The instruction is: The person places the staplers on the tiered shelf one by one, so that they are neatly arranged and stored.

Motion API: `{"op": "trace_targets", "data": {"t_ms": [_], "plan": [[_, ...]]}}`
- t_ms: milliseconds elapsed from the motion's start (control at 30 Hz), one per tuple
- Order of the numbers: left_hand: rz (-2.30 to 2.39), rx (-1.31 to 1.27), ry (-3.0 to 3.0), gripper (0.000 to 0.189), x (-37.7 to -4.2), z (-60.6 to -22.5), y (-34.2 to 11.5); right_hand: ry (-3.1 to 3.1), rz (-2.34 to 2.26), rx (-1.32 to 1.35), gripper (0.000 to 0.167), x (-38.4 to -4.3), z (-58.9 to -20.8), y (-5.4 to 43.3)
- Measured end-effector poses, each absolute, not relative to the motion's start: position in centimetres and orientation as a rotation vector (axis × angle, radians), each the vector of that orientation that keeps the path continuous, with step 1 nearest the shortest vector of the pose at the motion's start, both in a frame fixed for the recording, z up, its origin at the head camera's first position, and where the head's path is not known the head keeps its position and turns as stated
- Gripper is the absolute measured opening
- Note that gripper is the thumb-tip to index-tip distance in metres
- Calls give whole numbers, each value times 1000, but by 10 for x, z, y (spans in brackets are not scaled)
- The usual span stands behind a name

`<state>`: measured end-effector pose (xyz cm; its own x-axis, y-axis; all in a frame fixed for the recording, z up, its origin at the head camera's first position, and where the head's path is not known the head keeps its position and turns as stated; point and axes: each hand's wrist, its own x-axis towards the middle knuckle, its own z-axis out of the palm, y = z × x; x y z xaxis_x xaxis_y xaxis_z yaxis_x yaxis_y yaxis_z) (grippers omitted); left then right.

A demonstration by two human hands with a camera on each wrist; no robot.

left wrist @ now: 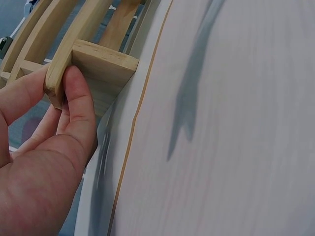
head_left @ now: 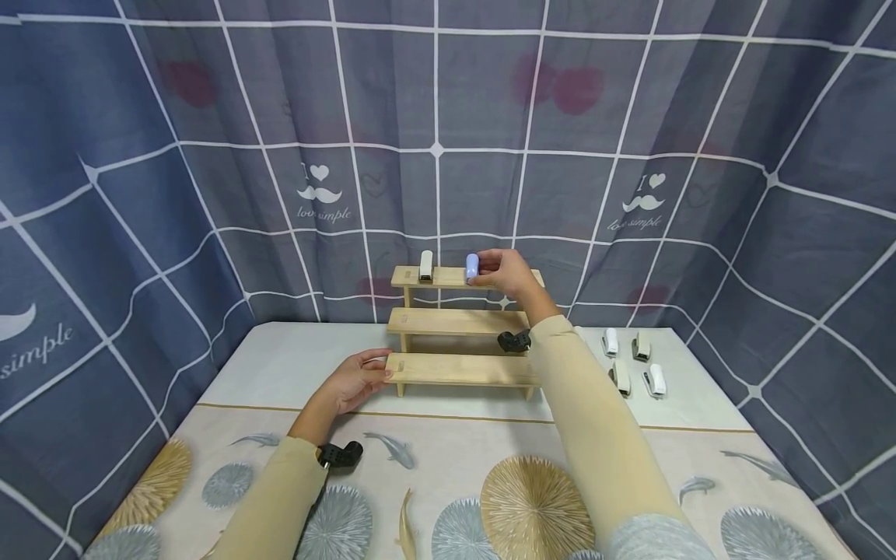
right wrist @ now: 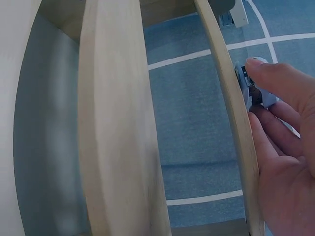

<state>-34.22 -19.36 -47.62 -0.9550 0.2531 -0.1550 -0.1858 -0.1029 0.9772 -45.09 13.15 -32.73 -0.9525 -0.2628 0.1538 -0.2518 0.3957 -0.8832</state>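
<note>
Pinching, right grip (head_left: 505, 272): one lavender-blue stapler (head_left: 472, 268), my thumb and fingers drawn in to its width. Location: top tier (head_left: 446, 277) of the wooden stand (head_left: 458, 320), about midway between that tier's left and right ends. Whether its full weight rests on the wood I cannot say for certain; my fingers partly cover it in the right wrist view.

Left grip (head_left: 357, 379): thumb and fingers closed about the left end of the bottom tier (head_left: 458, 369), only the board's thickness between them.

Wooden stand: one, pale, three stepped tiers, near the far edge of the counter (head_left: 301, 365), about midway between its two far corners.

Cream-white stapler (head_left: 425, 266): one, upright on the top tier, toward its left end, apart from the piece I hold.

Further staplers: four, on the counter near its far right corner, in a loose cluster. Back pair, a white stapler (head_left: 610, 342) and a beige stapler (head_left: 640, 346); front pair, a cream stapler (head_left: 620, 377) and a second white stapler (head_left: 656, 381), nearest the right edge.

Patterned cloth (head_left: 448, 443): one, fish and round motifs, covering the counter's near portion.
</note>
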Motion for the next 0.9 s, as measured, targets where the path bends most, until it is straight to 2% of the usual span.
{"op": "trace_targets", "data": {"t_ms": [400, 900], "plan": [[2139, 98, 1867, 63, -343, -477, -196, 2688, -1684, -571, 66, -439, -337, 138], [2128, 92, 1864, 65, -341, -475, -194, 2664, -1862, -602, 64, -416, -347, 162]]}}
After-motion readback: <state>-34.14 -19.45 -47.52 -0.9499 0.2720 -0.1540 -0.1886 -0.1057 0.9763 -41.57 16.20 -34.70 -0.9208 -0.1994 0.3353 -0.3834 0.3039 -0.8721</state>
